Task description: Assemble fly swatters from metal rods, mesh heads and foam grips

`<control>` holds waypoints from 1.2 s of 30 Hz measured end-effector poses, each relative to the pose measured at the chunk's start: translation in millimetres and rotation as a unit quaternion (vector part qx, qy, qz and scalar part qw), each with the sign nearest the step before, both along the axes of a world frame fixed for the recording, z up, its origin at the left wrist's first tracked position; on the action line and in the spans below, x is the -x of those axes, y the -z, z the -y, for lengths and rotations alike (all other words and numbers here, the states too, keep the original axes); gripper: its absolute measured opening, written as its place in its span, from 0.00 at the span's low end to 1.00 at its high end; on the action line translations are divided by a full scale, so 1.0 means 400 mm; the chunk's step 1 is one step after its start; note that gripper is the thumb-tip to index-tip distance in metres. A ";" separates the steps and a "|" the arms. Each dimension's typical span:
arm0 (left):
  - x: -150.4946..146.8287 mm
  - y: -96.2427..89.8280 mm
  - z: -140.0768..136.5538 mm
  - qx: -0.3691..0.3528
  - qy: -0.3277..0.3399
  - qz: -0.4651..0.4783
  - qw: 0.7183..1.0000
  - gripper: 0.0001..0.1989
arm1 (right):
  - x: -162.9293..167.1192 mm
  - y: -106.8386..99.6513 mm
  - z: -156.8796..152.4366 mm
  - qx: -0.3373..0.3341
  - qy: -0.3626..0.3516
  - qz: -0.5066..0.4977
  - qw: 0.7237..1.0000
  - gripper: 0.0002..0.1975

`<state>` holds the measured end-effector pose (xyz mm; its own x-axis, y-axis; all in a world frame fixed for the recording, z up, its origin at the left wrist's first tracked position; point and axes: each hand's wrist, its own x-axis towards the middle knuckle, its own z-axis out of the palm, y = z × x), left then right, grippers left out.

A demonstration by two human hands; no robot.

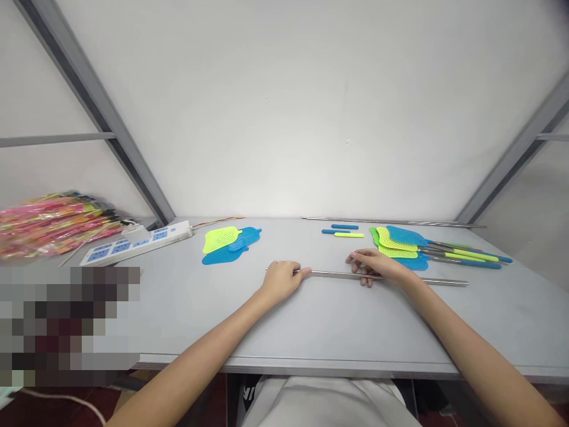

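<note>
The metal rod point(331, 274) lies crosswise near the front of the bench point(200, 320), running under both hands. The left hand point(281, 279) is curled over its left part, thumb laid along the metal and fingers pressed together around it. The right hand point(373, 265) is looser — thumb and forefinger held apart, the other fingers bent by the rod without closing round it.

With one side only lightly minded, the rod could roll or swing if the left hand slackens, since it is smooth and slim. A swing of its free right end toward the back could catch the swatter pile point(402, 234) just beyond and shift the handles heaped there. The loose grips point(349, 235) farther back look round enough to roll if nudged.

The left palm hides how the rod sits beneath it; only a small tip seems to show past that hand. The right hand covers another stretch, so whether its fingers bear any weight is unclear. Toward its right end the rod looks thicker — one piece or several side by side, I cannot tell. A pixelated patch masks the lower left corner.
</note>
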<state>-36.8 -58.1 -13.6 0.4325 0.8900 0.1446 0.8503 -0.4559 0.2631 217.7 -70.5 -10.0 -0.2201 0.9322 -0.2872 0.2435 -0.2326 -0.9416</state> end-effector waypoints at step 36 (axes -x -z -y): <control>-0.007 -0.027 0.017 -0.044 -0.057 -0.004 0.997 0.30 | 0.008 -0.026 0.005 -0.033 -0.185 0.129 0.974 0.20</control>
